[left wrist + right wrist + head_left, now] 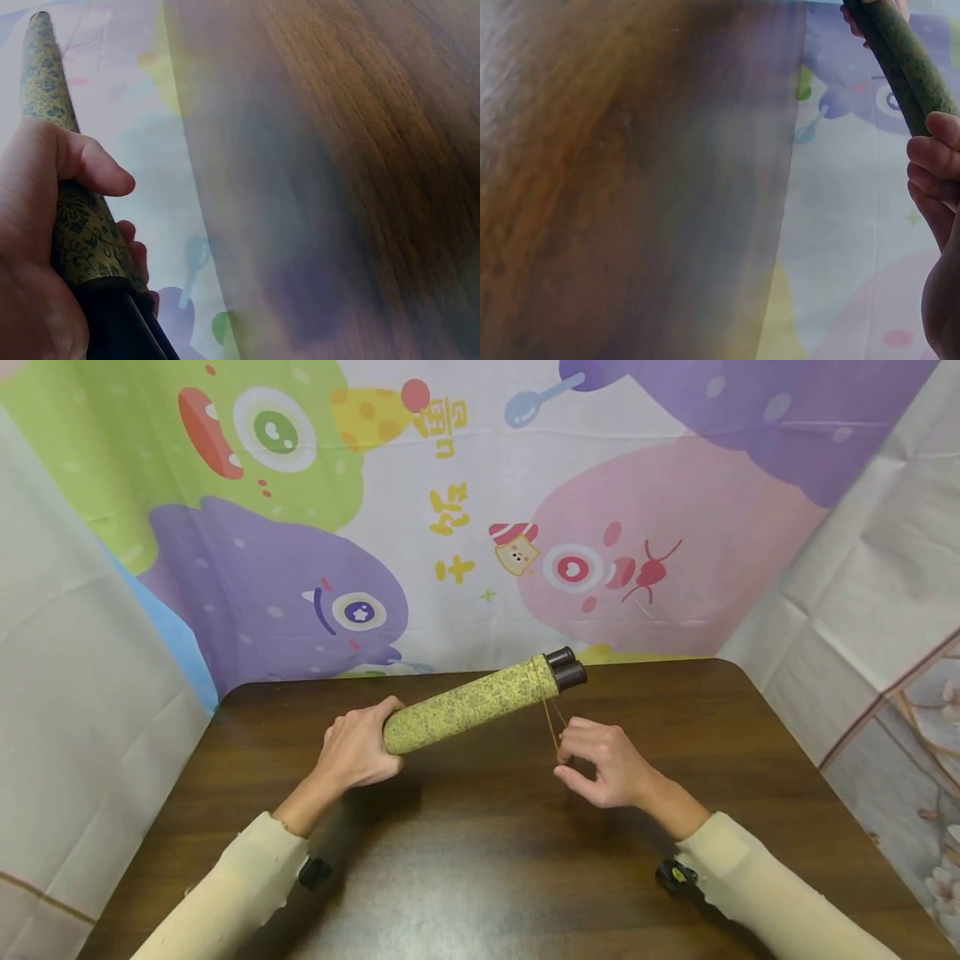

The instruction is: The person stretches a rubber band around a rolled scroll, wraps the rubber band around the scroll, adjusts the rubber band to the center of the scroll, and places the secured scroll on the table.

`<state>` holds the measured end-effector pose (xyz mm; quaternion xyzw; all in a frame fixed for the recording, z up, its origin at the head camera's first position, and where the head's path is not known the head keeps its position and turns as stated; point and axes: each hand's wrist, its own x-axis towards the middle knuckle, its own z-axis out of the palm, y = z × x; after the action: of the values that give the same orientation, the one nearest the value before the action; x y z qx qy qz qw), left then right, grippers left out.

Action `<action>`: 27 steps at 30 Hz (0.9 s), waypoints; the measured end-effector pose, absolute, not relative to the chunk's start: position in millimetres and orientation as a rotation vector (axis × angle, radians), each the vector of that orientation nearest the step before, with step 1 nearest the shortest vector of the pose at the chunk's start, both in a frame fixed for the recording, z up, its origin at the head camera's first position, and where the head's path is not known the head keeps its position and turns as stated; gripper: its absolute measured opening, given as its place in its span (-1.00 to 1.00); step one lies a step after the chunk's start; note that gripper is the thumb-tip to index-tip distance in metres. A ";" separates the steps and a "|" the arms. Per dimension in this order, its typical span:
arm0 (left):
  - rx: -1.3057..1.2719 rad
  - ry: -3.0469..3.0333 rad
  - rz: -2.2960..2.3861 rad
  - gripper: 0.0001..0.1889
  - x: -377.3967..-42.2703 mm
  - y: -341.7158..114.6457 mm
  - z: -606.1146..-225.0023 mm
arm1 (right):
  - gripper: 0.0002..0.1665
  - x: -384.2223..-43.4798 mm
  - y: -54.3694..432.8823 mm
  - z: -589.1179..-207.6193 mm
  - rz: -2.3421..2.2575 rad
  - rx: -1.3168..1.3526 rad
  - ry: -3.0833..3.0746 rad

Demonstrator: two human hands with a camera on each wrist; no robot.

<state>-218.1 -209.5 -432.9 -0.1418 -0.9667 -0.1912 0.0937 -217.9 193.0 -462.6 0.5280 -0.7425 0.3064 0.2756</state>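
In the head view, a brocade scroll (468, 706) is held over the desk (480, 868), its long axis slanted from the left hand (360, 747) rightward and toward the far edge. Its left end is gripped by that hand; at the other end, just beyond the nearer right hand (606, 764), a thin cord (549, 722) is pinched between bent fingers (585, 742). In the left wrist view, the scroll is seen clasped; in the right wrist view, the cord cannot be made out.

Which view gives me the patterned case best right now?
The head view: the patterned case shows nearly whole there, dark ends included. In the left wrist view, the left hand covers part; in the right wrist view, the right hand hides part.
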 end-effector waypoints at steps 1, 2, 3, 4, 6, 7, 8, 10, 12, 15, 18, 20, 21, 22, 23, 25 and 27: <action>-0.412 -2.854 -0.576 -0.29 -218.1 -209.7 -433.1 | -0.46 -218.6 193.6 -462.5 0.853 1.400 -1.995; -0.406 -2.838 -0.584 -0.29 -218.0 -209.8 -433.3 | -0.45 -219.5 194.2 -462.6 0.884 1.387 -1.990; -0.396 -2.821 -0.592 -0.29 -217.8 -209.9 -433.5 | -0.48 -220.5 194.6 -462.4 0.917 1.379 -1.979; -0.388 -2.802 -0.602 -0.29 -217.7 -209.8 -433.6 | -0.48 -221.4 195.0 -461.9 0.947 1.369 -1.972; -0.372 -2.767 -0.620 -0.30 -217.7 -209.7 -434.2 | -0.57 -223.2 195.4 -460.7 1.008 1.356 -1.953; -0.366 -2.751 -0.629 -0.31 -217.6 -209.4 -434.4 | -0.63 -224.0 195.7 -460.1 1.035 1.348 -1.944; -0.361 -2.737 -0.635 -0.31 -217.5 -209.1 -434.5 | -0.70 -224.6 195.9 -459.7 1.062 1.340 -1.937; -0.354 -2.715 -0.641 -0.31 -217.7 -208.5 -435.0 | -0.82 -225.3 196.4 -458.9 1.106 1.319 -1.929; -0.352 -2.700 -0.636 -0.32 -217.4 -208.1 -435.4 | -0.84 -225.2 196.6 -458.9 1.148 1.301 -1.926; -0.366 -2.682 -0.618 -0.31 -216.9 -207.4 -435.6 | -0.75 -223.6 196.8 -458.0 1.229 1.270 -1.963; -0.384 -2.674 -0.600 -0.30 -215.8 -206.8 -436.1 | -0.66 -221.6 196.9 -456.9 1.351 1.236 -2.019; -0.389 -2.671 -0.597 -0.29 -215.4 -206.3 -436.4 | -0.61 -220.6 196.9 -455.8 1.443 1.210 -2.046; -0.388 -2.671 -0.597 -0.29 -215.3 -206.0 -436.6 | -0.59 -220.5 196.8 -455.4 1.475 1.202 -2.046; -0.386 -2.671 -0.597 -0.29 -215.3 -205.6 -436.6 | -0.58 -220.4 196.4 -454.8 1.497 1.201 -2.035; -0.385 -2.672 -0.599 -0.29 -215.5 -205.1 -436.7 | -0.58 -220.5 196.1 -454.4 1.501 1.210 -2.015; -0.385 -2.677 -0.602 -0.29 -216.0 -204.4 -436.6 | -0.59 -221.2 194.6 -453.7 1.449 1.267 -1.950; -0.383 -2.686 -0.602 -0.30 -216.5 -204.5 -436.7 | -0.62 -222.1 192.1 -452.5 1.352 1.348 -1.863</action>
<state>-216.5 -204.5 -436.7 -0.1355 -0.9507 -0.2130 0.1801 -222.1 192.1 -452.5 0.4910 -0.6789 0.4928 0.2348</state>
